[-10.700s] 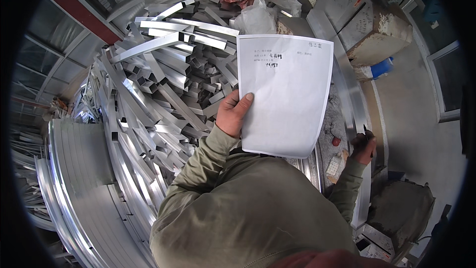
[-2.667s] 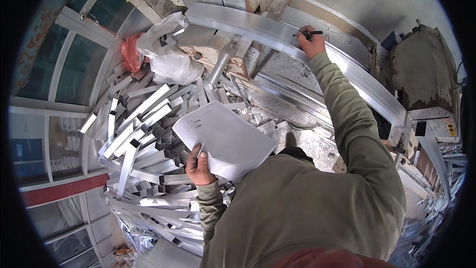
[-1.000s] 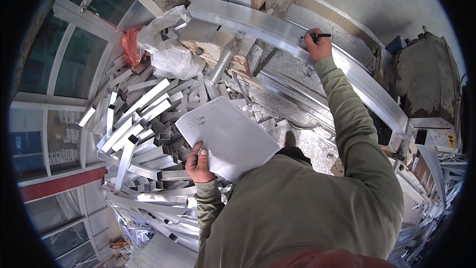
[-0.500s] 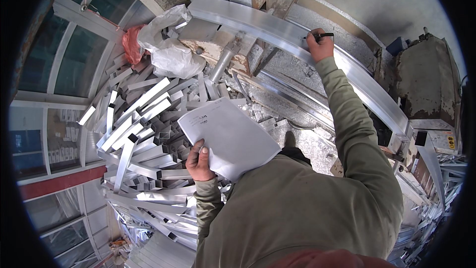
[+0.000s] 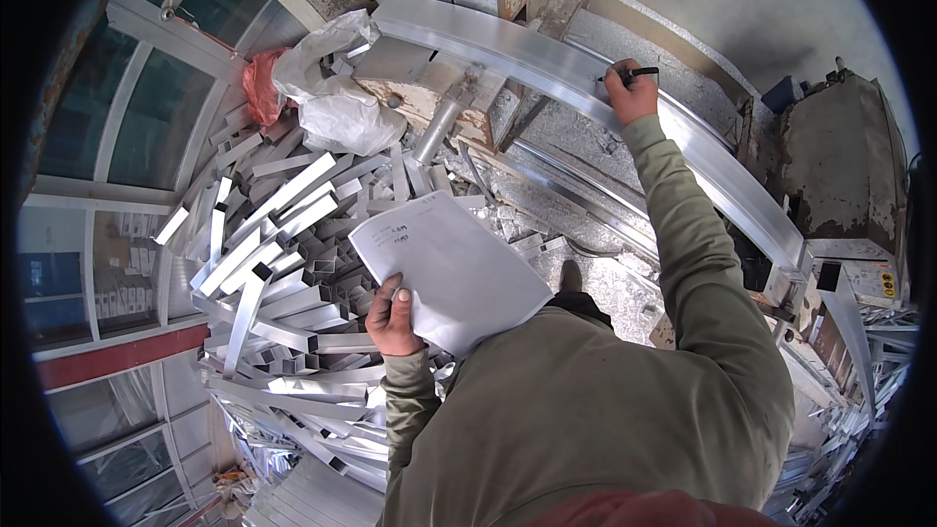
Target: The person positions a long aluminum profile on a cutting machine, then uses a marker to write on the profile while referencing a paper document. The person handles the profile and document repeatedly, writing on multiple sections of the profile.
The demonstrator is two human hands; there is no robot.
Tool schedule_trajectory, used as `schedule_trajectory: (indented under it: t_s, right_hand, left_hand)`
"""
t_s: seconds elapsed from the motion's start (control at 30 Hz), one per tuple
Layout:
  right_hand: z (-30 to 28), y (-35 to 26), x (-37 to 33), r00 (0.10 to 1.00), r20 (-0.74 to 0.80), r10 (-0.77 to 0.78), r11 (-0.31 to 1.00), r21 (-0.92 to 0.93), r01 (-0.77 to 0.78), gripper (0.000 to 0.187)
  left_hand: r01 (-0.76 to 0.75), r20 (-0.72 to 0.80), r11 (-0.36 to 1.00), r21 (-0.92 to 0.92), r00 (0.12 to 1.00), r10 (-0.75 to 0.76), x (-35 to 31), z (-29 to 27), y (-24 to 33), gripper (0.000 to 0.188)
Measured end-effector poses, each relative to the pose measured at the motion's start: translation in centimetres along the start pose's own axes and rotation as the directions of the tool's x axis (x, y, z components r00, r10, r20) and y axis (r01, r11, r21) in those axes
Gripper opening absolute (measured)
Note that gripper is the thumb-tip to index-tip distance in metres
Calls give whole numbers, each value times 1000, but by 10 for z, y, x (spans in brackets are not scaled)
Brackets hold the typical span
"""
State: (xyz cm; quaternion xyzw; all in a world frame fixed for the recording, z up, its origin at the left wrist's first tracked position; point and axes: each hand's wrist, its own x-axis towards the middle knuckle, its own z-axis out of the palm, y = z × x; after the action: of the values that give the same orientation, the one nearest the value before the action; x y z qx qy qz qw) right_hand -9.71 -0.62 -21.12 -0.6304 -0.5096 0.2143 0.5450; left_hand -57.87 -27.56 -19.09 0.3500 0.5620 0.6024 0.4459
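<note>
With the long silver aluminium profile (image 5: 547, 54) lying across the saw bench, the left hand (image 5: 392, 317) pinching the white paper sheet (image 5: 449, 268) and the right hand (image 5: 630, 93) gripping the black marker pen (image 5: 639, 70) on the profile, an outstretched arm could smear or misplace the mark.

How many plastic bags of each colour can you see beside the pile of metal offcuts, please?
White bag: 1
Red bag: 1
Total: 2
</note>
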Motion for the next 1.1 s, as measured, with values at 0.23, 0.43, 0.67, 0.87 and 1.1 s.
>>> schedule_trajectory:
  t_s: [0.23,0.43,0.67,0.87,1.1]
  right_hand:
    - [-13,3,0,996,39,83,989,117,-87,16]
    - [-18,0,-4,998,-10,67,997,35,-67,18]
    - [-15,4,-4,999,-47,-9,999,-51,7,16]
    - [-16,2,-6,999,-39,33,998,-50,-35,16]
    - [-18,-3,-8,999,-11,50,998,-35,-50,16]
  left_hand:
    - [-9,3,999,-50,1000,9,1,1,-1,39]
    - [2,4,997,-80,1000,-1,0,-1,-4,38]
    - [-5,0,999,-47,1000,5,0,-1,-3,38]
    - [-1,3,999,-44,1000,1,0,-3,-5,38]
    - [6,4,999,-43,1000,-6,1,-1,-3,39]
